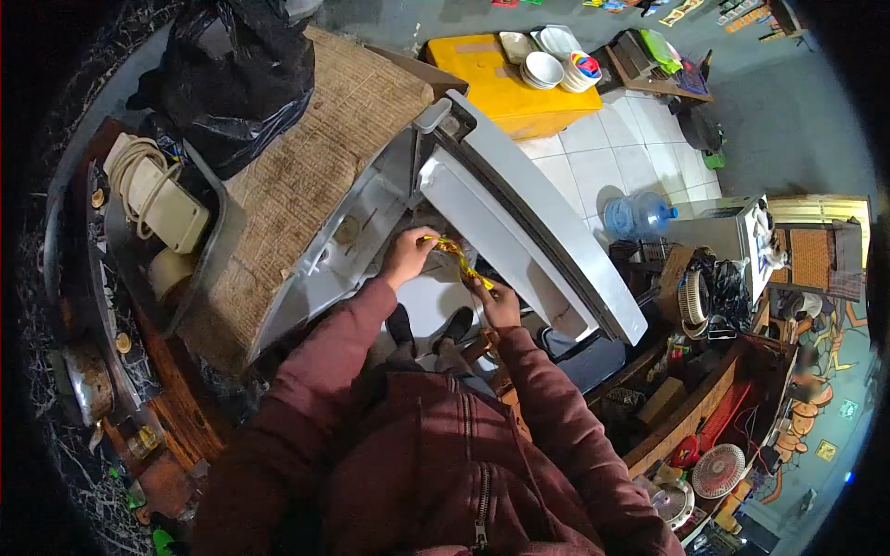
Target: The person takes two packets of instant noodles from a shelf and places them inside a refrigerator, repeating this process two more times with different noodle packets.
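A shiny yellow strip with darker patches (465, 264), perhaps a wrapper, stretches between my two hands. My left hand (406, 259) pinches its upper-left end. At the lower-right end, the fingers of my right hand (502, 305) are closed on it. Both hands are in front of an open refrigerator, between its cabinet (345, 243) on the left and its swung-out white door (565, 199) on the right. Below the hands, my two feet in dark footwear (400, 326) show on the light floor.
A brown patterned cover (311, 120) lies on the refrigerator, with a black plastic bag (236, 88) on it. A grey bin (218, 208) holds a corded white device. Bowls (542, 69) stand on a yellow box (473, 69). A blue water jug (638, 215) and fans (718, 471) are to the right.
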Motion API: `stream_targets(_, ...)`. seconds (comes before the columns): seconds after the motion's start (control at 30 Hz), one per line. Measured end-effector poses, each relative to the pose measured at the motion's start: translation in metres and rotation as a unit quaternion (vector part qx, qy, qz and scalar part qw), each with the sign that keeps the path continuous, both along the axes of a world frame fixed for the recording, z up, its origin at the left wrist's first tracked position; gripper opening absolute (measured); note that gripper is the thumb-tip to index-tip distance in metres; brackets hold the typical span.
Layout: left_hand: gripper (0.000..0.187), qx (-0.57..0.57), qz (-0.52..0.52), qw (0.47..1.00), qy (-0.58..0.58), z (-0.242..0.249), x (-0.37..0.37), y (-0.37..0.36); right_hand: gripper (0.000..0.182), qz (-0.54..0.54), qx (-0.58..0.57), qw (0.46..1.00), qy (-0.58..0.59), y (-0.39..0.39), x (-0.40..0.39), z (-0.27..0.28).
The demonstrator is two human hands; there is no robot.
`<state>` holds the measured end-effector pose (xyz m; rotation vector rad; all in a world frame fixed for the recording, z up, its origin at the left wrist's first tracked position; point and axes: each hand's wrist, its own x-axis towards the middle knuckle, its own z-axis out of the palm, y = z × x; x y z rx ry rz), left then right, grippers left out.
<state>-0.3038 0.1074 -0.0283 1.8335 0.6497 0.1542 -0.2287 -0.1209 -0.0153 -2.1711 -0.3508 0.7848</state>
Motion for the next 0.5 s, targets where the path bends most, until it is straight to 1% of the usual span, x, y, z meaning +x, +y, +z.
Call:
stream_targets(0.03, 0.018, -0.007, -0.022, 1.0, 0.006, 0.001, 0.007, 0.001, 0.039, 0.012, -0.017, 1.0, 0.014, 0.002, 0.002, -0.003)
stream_targets(0.07, 0.018, -0.005, -0.018, 1.0, 0.009, 0.002, 0.015, 0.001, 0.039, 0.026, -0.031, 0.999, 0.03, 0.006, 0.002, -0.007)
stream_targets(0.1, 0.018, 0.028, -0.007, 1.0, -0.001, -0.006, 0.024, -0.001, 0.044, 0.032, 0.0, 0.999, 0.042, 0.007, 0.001, -0.009)
stream_targets(0.13, 0.018, 0.061, 0.002, 0.998, -0.011, -0.016, 0.031, -0.001, 0.044, 0.036, 0.002, 0.998, 0.044, 0.012, 0.0, -0.006)
stream_targets(0.17, 0.018, 0.062, 0.004, 0.998, -0.009, -0.027, 0.037, 0.001, 0.046, 0.032, -0.016, 0.998, 0.052, 0.015, -0.001, -0.002)
stream_targets(0.2, 0.023, 0.026, -0.014, 0.998, 0.051, -0.042, 0.044, 0.001, 0.048, 0.028, -0.035, 0.997, 0.059, 0.016, -0.001, 0.001)
stream_targets(0.23, 0.028, -0.011, -0.033, 0.993, 0.111, -0.056, 0.05, 0.001, 0.052, 0.05, -0.068, 0.996, 0.017, 0.016, 0.001, -0.002)
stream_targets(0.27, 0.028, -0.012, -0.032, 0.993, 0.109, -0.069, 0.053, 0.0, 0.052, 0.051, -0.07, 0.996, 0.016, 0.015, 0.001, -0.004)
stream_targets(0.3, 0.033, 0.106, -0.071, 0.989, 0.076, -0.083, 0.057, -0.003, 0.052, 0.035, -0.068, 0.996, 0.039, 0.017, -0.001, -0.001)
stream_targets(0.33, 0.039, 0.224, -0.109, 0.968, 0.041, -0.101, 0.061, -0.005, 0.053, 0.02, -0.067, 0.996, 0.063, 0.018, -0.001, -0.001)
stream_targets(0.37, 0.039, 0.221, -0.108, 0.968, 0.039, -0.117, 0.065, -0.005, 0.057, 0.027, -0.06, 0.993, 0.099, 0.019, -0.001, -0.002)
stream_targets(0.4, 0.044, 0.288, -0.147, 0.946, 0.034, -0.138, 0.07, -0.003, 0.057, 0.027, -0.062, 0.993, 0.097, 0.021, 0.0, 0.0)
stream_targets(0.43, 0.049, 0.352, -0.184, 0.917, 0.028, -0.141, 0.075, 0.0, 0.057, 0.027, -0.062, 0.993, 0.094, 0.023, -0.001, 0.006)
stream_targets(0.47, 0.049, 0.35, -0.183, 0.918, 0.028, -0.144, 0.079, 0.003, 0.057, 0.028, -0.062, 0.993, 0.092, 0.025, -0.002, 0.012)
stream_targets(0.5, 0.051, 0.339, -0.25, 0.903, 0.079, -0.13, 0.081, 0.009, 0.057, 0.03, -0.062, 0.994, 0.09, 0.026, -0.002, 0.015)
